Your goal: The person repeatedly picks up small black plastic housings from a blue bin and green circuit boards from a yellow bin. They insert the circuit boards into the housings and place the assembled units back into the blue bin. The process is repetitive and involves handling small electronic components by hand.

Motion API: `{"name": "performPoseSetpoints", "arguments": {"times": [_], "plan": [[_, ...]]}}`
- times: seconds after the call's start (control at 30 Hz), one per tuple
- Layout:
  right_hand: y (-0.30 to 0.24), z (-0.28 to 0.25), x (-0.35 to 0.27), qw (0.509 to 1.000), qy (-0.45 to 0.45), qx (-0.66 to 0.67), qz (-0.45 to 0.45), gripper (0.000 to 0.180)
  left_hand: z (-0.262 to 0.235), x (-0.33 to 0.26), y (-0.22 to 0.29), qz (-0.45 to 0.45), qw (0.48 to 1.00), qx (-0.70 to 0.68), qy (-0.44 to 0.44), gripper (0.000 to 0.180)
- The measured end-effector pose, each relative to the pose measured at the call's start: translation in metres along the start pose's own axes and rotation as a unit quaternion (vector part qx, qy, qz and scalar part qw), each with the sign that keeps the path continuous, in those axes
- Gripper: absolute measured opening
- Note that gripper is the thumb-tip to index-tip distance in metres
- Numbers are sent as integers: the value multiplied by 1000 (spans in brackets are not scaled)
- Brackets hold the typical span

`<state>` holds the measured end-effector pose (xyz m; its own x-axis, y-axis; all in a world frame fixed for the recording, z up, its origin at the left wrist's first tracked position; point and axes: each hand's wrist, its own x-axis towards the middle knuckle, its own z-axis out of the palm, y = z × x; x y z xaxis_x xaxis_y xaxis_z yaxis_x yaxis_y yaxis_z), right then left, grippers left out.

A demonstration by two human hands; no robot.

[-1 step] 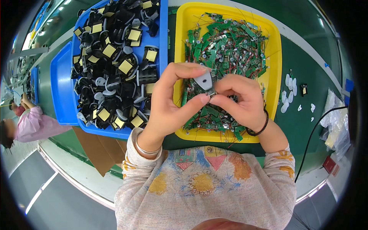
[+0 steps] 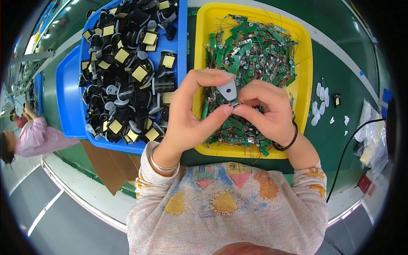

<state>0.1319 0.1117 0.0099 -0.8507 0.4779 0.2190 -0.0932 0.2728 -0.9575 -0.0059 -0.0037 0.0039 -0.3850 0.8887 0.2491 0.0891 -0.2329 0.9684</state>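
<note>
The pale speckled top (image 2: 263,225) bears a yellow flower print (image 2: 224,202). A silver bangle (image 2: 163,169) sits seven o'clock from the left hand (image 2: 187,114), black beads (image 2: 293,141) five o'clock from the right hand (image 2: 272,110).

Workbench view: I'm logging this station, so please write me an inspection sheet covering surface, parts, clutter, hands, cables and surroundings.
Surface: green tabletop.
Job's things: grey piece, held; green circuit boards heaped in yellow tray; black cases piled in blue tray.
Clutter: white discs and plastic bag, right side.
Hands: left hand pinches the grey piece; right hand has its fingertips at the lower end.
Cables: black cable, right side.
Surroundings: person in pink, far left.
</note>
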Motion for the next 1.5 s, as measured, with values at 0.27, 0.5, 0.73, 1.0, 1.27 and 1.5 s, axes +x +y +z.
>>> {"name": "performPoseSetpoints", "arguments": {"times": [0.27,0.5,0.73,1.0,1.27,1.5], "plan": [[-11,2,-1,996,-8,-74,41,12,-1,2,3,7,991,137,9,38],[-4,-44,75,945,34,-318,-72,11,-15,17,3,17,833,537,132,47],[105,-139,179,833,99,-542,-37,11,-28,21,-24,-51,720,680,127,38],[68,-110,149,883,99,-446,-106,18,-39,20,-13,5,763,611,209,13],[11,-8,28,900,-110,-407,-113,23,-22,15,2,-42,972,15,229,25],[18,-20,26,933,-76,-347,-56,14,-17,5,-2,-143,968,-167,119,15]]}}
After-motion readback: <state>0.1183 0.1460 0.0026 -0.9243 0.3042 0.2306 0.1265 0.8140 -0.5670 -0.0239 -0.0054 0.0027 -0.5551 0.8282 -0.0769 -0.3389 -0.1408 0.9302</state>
